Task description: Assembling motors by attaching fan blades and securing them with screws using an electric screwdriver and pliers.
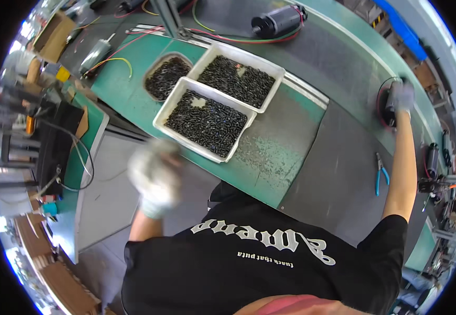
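My right hand [404, 98], in a pale glove, is stretched far out to the right over the belt. It grips a dark cylindrical motor [389, 106] with a thin wire looping beside it; the fingers are partly hidden. In a white glove, my left hand [157, 173] hangs in front of the bench's near edge, smeared by motion, so its fingers and anything in them cannot be made out. Nearest to it is a white tray [161, 125] full of small black parts [207, 123]. A second white tray [277, 79] and a smaller tub [146, 84] hold similar parts behind it.
Blue-handled pliers [380, 176] lie on the dark mat [338, 157] at the right. Another motor [280, 21] with coloured wires lies on the far belt, and a silver one [97, 55] at the far left. A metal post [169, 18] rises behind the trays.
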`<state>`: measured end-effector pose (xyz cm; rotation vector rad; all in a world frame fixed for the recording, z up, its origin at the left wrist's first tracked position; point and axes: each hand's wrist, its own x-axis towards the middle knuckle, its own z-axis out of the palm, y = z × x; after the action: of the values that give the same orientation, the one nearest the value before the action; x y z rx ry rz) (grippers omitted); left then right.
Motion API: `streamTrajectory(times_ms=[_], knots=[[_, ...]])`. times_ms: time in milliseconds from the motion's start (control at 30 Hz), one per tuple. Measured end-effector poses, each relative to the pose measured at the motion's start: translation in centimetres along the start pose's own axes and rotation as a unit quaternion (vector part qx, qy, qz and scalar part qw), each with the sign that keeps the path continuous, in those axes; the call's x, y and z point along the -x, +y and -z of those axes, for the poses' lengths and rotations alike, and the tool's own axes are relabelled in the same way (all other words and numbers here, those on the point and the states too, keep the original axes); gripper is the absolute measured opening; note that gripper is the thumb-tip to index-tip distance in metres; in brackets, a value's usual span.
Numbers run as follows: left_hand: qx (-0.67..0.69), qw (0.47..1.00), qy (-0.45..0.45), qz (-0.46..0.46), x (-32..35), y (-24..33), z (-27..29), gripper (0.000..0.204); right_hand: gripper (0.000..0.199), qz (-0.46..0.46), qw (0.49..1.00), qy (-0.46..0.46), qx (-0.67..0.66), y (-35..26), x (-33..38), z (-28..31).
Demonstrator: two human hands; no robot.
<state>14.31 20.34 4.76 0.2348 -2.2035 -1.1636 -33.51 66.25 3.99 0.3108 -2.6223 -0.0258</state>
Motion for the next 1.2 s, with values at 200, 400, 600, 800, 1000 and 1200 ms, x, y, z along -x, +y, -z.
streamTrajectory(times_ms=[200, 400, 600, 800, 1000, 1200], knots=[[-0.246, 0.928, 0.191, 0.204, -5.3, -21.4, 5.3, 0.065, 0.047, 0.173, 0.801, -0.230, -0.525, -32.5, 1.6, 3.7], [-0.234, 0.908, 0.212, 0.275, -8.0, -21.4, 1.5, 0.079, 0.037, -0.136, 0.718, -0.324, -0.601, -41.9, -6.9, -10.1], [-0.259, 0.880, 0.182, 0.356, -7.0, -20.3, 2.2, 0.079, 0.040, -0.078, 0.843, -0.196, -0.495, -44.5, -6.0, -10.8], [-0.285, 0.887, 0.166, 0.324, -5.9, -21.9, 3.3, 0.081, 0.057, 0.053, 0.895, -0.287, -0.337, -29.9, -5.6, -2.7], [-0.306, 0.891, 0.119, 0.315, -7.7, -21.9, 3.8, 0.084, 0.026, 0.330, 0.884, -0.281, -0.176, -17.9, 3.0, 10.1], [-0.599, 0.759, -0.105, 0.233, -9.7, -18.2, 8.2, 0.063, 0.022, 0.135, 0.931, -0.240, -0.239, -17.0, 20.3, 12.9]])
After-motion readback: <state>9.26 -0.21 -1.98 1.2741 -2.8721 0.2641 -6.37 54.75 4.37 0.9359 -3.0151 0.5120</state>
